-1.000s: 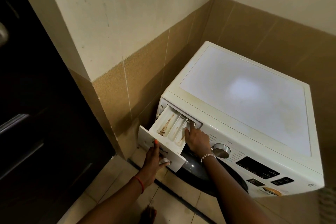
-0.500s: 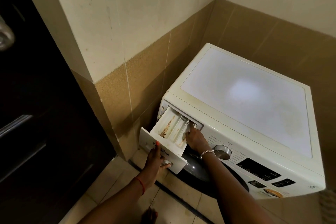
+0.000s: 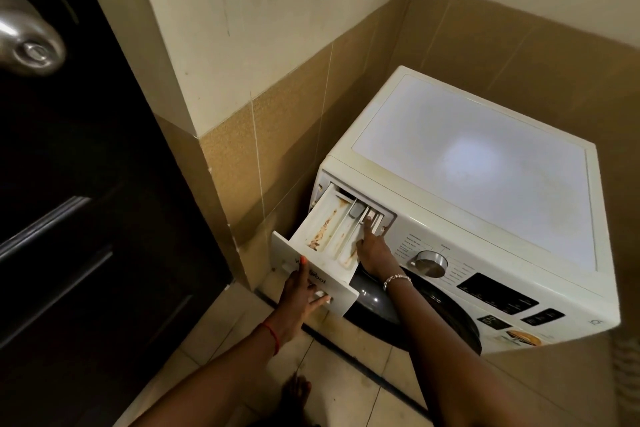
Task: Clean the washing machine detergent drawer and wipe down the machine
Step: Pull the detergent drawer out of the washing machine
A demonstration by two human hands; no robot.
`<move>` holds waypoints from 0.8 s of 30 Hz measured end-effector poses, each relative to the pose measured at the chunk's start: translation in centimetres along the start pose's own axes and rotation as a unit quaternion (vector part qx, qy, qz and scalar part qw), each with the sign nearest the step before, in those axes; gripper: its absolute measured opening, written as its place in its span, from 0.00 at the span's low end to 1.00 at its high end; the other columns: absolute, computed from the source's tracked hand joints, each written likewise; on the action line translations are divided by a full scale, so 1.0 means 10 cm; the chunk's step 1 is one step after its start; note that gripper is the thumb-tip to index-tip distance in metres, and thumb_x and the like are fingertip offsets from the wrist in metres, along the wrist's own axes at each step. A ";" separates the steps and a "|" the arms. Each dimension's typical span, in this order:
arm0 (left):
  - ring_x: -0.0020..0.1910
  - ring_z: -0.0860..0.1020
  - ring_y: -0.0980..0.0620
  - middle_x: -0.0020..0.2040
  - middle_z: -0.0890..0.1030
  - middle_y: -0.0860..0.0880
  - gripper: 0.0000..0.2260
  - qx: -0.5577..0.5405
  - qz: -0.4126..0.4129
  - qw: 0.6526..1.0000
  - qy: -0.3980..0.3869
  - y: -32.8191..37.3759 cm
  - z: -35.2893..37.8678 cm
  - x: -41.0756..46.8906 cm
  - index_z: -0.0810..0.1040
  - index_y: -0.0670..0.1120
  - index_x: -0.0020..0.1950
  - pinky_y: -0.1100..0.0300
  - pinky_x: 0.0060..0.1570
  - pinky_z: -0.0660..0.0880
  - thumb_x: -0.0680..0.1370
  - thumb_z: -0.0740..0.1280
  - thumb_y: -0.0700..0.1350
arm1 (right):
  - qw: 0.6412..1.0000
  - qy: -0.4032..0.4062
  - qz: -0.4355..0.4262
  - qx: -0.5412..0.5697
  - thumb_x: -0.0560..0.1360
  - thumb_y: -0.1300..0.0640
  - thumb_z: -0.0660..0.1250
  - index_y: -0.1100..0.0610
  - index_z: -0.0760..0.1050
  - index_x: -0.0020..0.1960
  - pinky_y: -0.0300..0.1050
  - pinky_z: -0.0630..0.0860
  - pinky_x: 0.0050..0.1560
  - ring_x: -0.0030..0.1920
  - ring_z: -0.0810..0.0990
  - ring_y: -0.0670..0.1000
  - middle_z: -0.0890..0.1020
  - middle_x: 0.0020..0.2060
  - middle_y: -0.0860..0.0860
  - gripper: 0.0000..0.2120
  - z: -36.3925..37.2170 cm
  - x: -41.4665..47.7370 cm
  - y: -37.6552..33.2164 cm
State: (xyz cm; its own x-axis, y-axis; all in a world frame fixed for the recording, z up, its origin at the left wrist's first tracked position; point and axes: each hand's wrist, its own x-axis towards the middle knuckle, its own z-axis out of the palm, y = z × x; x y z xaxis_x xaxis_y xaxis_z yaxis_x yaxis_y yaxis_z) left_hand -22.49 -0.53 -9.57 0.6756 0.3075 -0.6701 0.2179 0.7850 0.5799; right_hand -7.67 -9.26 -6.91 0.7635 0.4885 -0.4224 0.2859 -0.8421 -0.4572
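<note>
A white front-loading washing machine [image 3: 474, 163] stands in the room's corner. Its detergent drawer [image 3: 329, 229] is pulled far out at the machine's upper left. Brown residue streaks the drawer's compartments. My left hand [image 3: 298, 298] grips the drawer's front panel, thumb on top and fingers underneath at the handle. My right hand [image 3: 374, 250] reaches into the drawer's right compartment, with its index finger stretched out and pressing at the back near the slot.
A dark door [image 3: 86, 218] with a metal knob [image 3: 27, 42] stands close on the left. Tiled walls hem the machine in at left and back. A control dial [image 3: 431, 263] sits right of the drawer. My bare foot [image 3: 294, 399] rests on the tiled floor.
The drawer has slid a little further out. My right index finger has reached deeper toward the back of the right compartment. The view has shifted slightly.
</note>
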 end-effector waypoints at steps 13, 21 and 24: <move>0.56 0.77 0.38 0.58 0.77 0.38 0.19 0.067 0.020 0.997 0.044 -0.34 -0.42 -0.44 0.68 0.45 0.66 0.51 0.37 0.81 0.77 0.63 0.50 | 0.979 0.017 -0.045 0.198 0.80 0.60 0.54 0.51 0.28 0.73 0.49 0.71 0.60 0.55 0.76 0.56 0.72 0.60 0.60 0.37 0.38 -0.87 -0.11; 0.37 0.78 0.45 0.45 0.78 0.40 0.16 0.146 0.048 0.988 -0.009 -0.46 -0.33 -0.91 0.70 0.44 0.64 0.55 0.29 0.80 0.78 0.63 0.46 | 0.958 0.140 -0.023 0.249 0.81 0.48 0.53 0.53 0.28 0.73 0.48 0.77 0.51 0.50 0.80 0.56 0.77 0.58 0.60 0.36 0.25 -1.55 0.28; 0.38 0.77 0.43 0.46 0.75 0.39 0.23 0.188 0.049 0.980 -0.033 -0.46 -0.23 -1.03 0.68 0.42 0.64 0.54 0.27 0.79 0.73 0.68 0.49 | 0.933 0.222 0.014 0.282 0.81 0.49 0.53 0.57 0.32 0.75 0.32 0.71 0.33 0.36 0.76 0.47 0.78 0.41 0.52 0.35 -0.06 -1.83 0.54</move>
State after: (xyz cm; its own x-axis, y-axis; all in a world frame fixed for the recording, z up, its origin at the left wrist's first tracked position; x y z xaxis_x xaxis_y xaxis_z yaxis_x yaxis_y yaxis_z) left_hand -32.09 -6.09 -6.43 0.7476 0.3273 -0.5779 0.3850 0.4954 0.7786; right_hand -19.78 -22.93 -1.23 0.9666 0.2197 -0.1320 0.0071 -0.5377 -0.8431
